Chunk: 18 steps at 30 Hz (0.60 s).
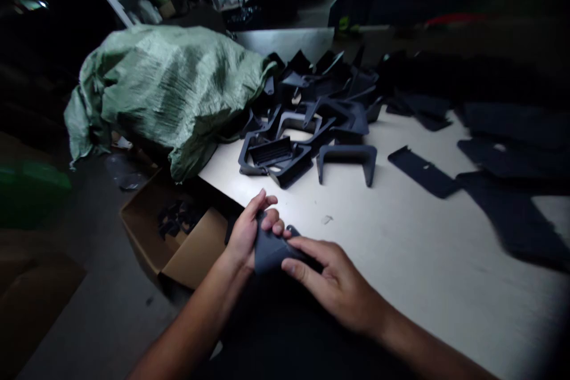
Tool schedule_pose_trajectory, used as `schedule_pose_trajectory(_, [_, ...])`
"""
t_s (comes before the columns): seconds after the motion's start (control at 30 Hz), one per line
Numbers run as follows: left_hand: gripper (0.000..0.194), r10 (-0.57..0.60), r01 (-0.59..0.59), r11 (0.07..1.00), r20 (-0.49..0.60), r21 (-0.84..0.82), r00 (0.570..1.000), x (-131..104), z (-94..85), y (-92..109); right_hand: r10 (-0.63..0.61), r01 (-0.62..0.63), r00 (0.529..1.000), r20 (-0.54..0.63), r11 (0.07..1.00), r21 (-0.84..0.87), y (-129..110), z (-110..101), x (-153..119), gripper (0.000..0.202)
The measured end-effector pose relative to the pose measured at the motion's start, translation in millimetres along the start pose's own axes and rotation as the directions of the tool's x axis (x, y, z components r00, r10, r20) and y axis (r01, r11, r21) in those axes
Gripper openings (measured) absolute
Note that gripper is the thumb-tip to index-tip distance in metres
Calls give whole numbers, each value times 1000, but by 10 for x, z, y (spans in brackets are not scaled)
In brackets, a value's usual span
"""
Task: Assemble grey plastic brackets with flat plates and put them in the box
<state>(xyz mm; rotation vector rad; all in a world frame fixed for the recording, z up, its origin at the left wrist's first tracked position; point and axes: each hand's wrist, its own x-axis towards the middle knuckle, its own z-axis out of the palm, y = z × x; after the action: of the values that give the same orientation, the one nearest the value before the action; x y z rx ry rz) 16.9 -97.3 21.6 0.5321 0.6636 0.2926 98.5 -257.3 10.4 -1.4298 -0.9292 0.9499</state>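
While the left hand [246, 231] curls around a dark part [268, 252], the right hand [332, 279] pinches it.

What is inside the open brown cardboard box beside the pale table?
Several dark, curved pieces show inside the brown cardboard box. Its raised flap and shadow cover the rest, so how many there are cannot be seen.

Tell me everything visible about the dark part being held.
The part is dark grey, smooth and matt, perhaps plastic, with a flat face and a rounded tip. It is held tilted by the near edge of the table, left grip around one side, right grip pinching the other; much of its shape is hidden.
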Motion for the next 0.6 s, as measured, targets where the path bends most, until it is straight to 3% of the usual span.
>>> schedule_pose_trajectory(0.1, [54, 230, -215, 947, -40, 237, 972, -29, -181, 80, 40, -49, 998, 49, 978, 205, -111, -54, 142, 37])
schedule_pose_trajectory(0.17, [60, 468, -397, 814, -73, 424, 881, -39, -360, 95, 28, -42, 999, 44, 937, 346, -213, -104, 315, 42])
schedule_pose_trajectory(0.2, [63, 524, -443, 755, -38, 484, 851, -33, -457, 82, 20, -19, 1000, 3, 914, 406, -265, -117, 417, 43])
schedule_pose_trajectory(0.3, [64, 524, -443, 599, 92, 668, 847, 23, -683, -17, 24, 51, 991, -132, 843, 535, -369, -42, 720, 42])
schedule_pose_trajectory(0.37, [64, 579, -437, 507, 82, 743, 811, 50, -724, -74, 41, 55, 988, -149, 809, 585, -371, 101, 875, 44])
schedule_pose_trajectory(0.43, [57, 576, -453, 520, 94, 724, 812, 33, -694, -65, 30, 38, 994, -106, 810, 585, -350, 243, 992, 47])
schedule_pose_trajectory(0.5, [54, 529, -464, 611, 106, 641, 842, -36, -665, 18, -26, 55, 997, -68, 876, 479, -389, 282, 1117, 50])
schedule_pose_trajectory(0.6, [56, 511, -446, 722, 27, 529, 859, -193, -760, 197, -90, 124, 985, -147, 962, 242, -705, 7, 1455, 47])
